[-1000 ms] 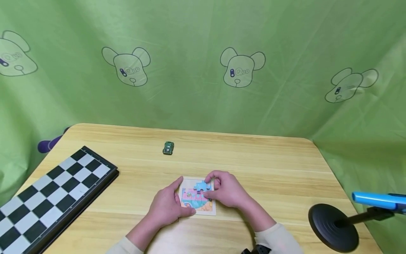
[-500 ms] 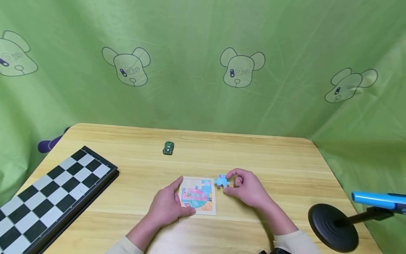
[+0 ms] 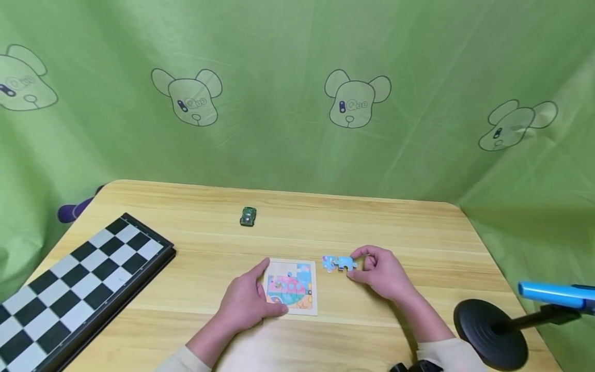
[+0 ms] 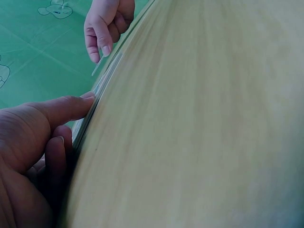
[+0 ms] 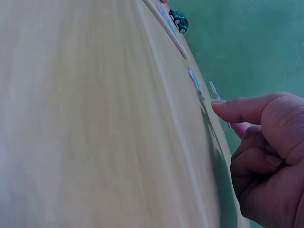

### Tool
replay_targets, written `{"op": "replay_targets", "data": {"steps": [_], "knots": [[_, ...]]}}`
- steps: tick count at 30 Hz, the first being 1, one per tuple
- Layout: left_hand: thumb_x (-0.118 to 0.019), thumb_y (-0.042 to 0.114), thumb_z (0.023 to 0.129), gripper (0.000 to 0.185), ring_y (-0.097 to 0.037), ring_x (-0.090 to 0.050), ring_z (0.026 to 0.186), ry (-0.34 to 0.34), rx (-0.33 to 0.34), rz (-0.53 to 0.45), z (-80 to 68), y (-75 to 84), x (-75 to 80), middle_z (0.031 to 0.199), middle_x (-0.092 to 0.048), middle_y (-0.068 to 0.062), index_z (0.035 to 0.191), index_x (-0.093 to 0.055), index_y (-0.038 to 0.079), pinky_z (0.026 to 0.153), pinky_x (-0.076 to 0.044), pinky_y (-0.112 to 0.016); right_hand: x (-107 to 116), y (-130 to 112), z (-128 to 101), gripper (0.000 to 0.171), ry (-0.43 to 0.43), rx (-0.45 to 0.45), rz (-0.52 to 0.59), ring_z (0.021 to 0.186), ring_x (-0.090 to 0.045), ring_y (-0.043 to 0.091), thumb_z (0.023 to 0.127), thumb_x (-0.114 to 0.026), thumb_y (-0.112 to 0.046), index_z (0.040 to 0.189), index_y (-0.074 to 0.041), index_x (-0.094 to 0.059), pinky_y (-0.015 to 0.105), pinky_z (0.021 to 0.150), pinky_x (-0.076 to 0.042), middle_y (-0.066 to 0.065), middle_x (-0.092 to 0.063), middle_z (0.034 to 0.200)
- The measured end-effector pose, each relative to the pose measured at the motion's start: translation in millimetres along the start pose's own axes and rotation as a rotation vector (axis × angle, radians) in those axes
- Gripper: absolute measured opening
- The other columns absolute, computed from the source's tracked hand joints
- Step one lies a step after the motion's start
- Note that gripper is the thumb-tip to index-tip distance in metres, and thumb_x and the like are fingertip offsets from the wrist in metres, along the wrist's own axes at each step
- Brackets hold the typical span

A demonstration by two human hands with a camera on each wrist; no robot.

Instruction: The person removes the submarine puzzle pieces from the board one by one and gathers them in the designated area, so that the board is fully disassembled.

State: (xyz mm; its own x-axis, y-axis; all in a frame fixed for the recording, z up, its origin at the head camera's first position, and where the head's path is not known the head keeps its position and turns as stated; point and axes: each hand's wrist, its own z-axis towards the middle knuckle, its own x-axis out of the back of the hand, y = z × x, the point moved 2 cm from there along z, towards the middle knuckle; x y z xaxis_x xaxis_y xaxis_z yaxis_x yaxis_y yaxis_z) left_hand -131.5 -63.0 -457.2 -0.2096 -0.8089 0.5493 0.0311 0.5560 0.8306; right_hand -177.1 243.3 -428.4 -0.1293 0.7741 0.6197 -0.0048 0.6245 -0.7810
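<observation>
On pale wood table (image 3: pixel 209 243) — puzzle tray (image 3: pixel 280 267), chessboard (image 3: pixel 88 289); green curtain (image 3: pixel 279 150) behind.

The person wears pale cream long sleeves (image 3: pixel 451 355), with a black device (image 3: pixel 417 367) by the right cuff.

The place looks like a small curtained booth, set up for tabletop play. Green fabric (image 3: pixel 279 160), printed with outlined animal heads, hangs behind the far edge of the wooden table (image 3: pixel 381 232) and past its left and right edges. Toys give the surface its character: a chessboard (image 3: pixel 95 274) slanting along the left edge, a little green car (image 3: pixel 248 217) near the far edge, and a jigsaw tray (image 3: pixel 314 297) farther in. Whether the booth belongs to a home, shop or office cannot be told.
</observation>
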Motion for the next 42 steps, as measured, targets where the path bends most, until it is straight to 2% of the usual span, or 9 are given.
{"op": "replay_targets", "data": {"steps": [7,15,31,38,42], "knots": [[-0.096,0.031,0.059,0.113,-0.012,-0.045,0.05,0.005,0.008,0.002,0.2,0.2,0.7,0.058,-0.05,0.003,0.152,-0.039,0.001,0.047,-0.039,-0.031,5,7,5,0.034,-0.001,-0.011,0.008,0.058,-0.034,0.015,0.079,-0.083,-0.006,0.108,-0.001,-0.066,0.032,0.068,-0.038,0.0,-0.036,0.064],[-0.095,0.029,0.06,0.112,-0.012,-0.045,0.05,0.001,0.003,-0.009,-0.2,0.9,0.1,0.058,-0.05,0.003,0.152,-0.039,0.0,0.047,-0.04,-0.03,8,17,8,0.035,-0.014,-0.032,0.017,0.059,-0.034,0.015,0.079,-0.083,-0.005,0.109,0.0,-0.065,0.03,0.065,-0.036,-0.001,-0.035,0.065],[-0.096,0.031,0.059,0.112,-0.013,-0.046,0.051,0.004,0.007,0.004,1.1,-0.2,-0.1,0.058,-0.05,0.003,0.152,-0.039,0.001,0.049,-0.04,-0.032,7,21,10,0.039,-0.052,-0.056,0.044,0.057,-0.034,0.015,0.079,-0.083,-0.008,0.112,0.002,-0.065,0.031,0.064,-0.037,0.0,-0.036,0.064],[-0.095,0.031,0.06,0.112,-0.013,-0.045,0.051,0.003,0.009,0.004,0.6,0.8,0.4,0.058,-0.05,0.003,0.152,-0.039,0.001,0.049,-0.04,-0.031,-2,16,6,0.04,-0.023,-0.017,0.081,0.057,-0.031,0.013,0.078,-0.085,-0.01,0.111,-0.001,-0.065,0.028,0.064,-0.037,-0.002,-0.033,0.063],[-0.095,0.031,0.06,0.111,-0.012,-0.046,0.051,0.003,0.007,0.002,0.0,1.7,0.4,0.058,-0.05,0.003,0.151,-0.039,0.001,0.049,-0.04,-0.031,-16,3,-2,0.039,-0.053,0.046,0.132,0.055,-0.03,0.011,0.077,-0.086,-0.01,0.111,-0.003,-0.067,0.027,0.062,-0.037,-0.002,-0.032,0.062]]}}
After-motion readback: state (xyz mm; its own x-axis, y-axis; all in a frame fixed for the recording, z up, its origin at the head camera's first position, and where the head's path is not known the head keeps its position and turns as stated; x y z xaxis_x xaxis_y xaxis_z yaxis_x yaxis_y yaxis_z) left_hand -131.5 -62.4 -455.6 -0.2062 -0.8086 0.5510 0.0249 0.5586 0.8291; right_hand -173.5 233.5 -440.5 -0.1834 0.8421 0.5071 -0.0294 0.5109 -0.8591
